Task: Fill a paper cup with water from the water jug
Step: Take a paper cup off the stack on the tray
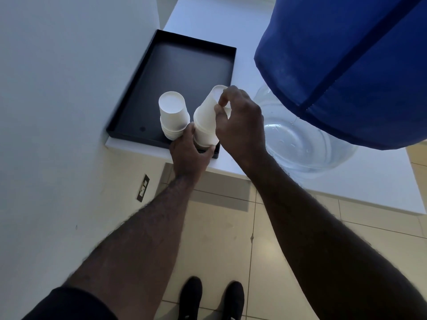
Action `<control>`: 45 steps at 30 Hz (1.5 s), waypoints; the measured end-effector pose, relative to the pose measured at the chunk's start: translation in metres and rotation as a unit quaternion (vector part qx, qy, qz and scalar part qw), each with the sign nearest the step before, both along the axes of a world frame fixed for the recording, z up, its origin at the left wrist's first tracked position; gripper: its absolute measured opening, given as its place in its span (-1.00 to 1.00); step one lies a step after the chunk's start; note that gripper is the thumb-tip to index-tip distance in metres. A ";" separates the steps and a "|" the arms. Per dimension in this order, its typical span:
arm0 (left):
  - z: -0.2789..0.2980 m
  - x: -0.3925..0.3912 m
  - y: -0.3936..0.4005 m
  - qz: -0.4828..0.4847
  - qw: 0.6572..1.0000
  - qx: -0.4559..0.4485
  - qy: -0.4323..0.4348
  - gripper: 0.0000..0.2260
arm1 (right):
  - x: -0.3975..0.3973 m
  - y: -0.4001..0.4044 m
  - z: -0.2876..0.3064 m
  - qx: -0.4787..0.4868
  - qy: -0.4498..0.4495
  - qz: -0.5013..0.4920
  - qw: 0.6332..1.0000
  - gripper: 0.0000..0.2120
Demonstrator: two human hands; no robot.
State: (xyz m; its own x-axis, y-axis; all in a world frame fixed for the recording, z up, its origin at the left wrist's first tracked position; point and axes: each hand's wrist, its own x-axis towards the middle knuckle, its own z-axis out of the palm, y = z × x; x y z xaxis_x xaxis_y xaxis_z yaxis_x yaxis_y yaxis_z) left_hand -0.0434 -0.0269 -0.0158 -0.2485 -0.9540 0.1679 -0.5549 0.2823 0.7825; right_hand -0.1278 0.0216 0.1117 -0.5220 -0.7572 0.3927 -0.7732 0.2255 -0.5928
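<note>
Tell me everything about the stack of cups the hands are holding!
The held stack of cups is plain white, looks like paper, and stands upside down, bottoms up, tilted a little, at the near right corner of the black tray. The left hand grips its lower end. The right hand pinches the top cup. A second white stack stands just left of it.

On the tabletop a tray lies beside the wall, two upside-down cup stacks at its near edge, the water jug to its right
</note>
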 end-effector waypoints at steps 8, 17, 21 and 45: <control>0.014 0.007 0.011 -0.020 0.998 -0.023 0.053 -0.42 | 0.013 0.023 0.003 -0.096 -0.113 -0.086 0.985 -0.87; 0.038 0.005 0.015 -0.013 0.988 -0.001 0.156 -0.55 | 0.025 0.021 0.001 -0.065 -0.058 -0.068 0.994 -0.80; 0.047 0.000 0.011 0.042 0.973 0.077 0.215 -0.70 | 0.022 0.021 0.002 -0.068 -0.054 -0.075 0.993 -0.85; 0.051 -0.006 0.002 0.031 0.882 0.297 0.364 -0.79 | 0.019 0.016 0.007 -0.038 -0.015 -0.061 0.997 -0.87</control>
State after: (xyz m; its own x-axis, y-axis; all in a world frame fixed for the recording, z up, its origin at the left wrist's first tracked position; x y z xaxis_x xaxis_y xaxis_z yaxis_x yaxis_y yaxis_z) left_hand -0.0498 -0.0244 0.0353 -0.2254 -0.9354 -0.2723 0.1566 -0.3107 0.9375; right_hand -0.1087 0.0374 0.1192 -0.6204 -0.6558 0.4301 -0.7248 0.2698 -0.6340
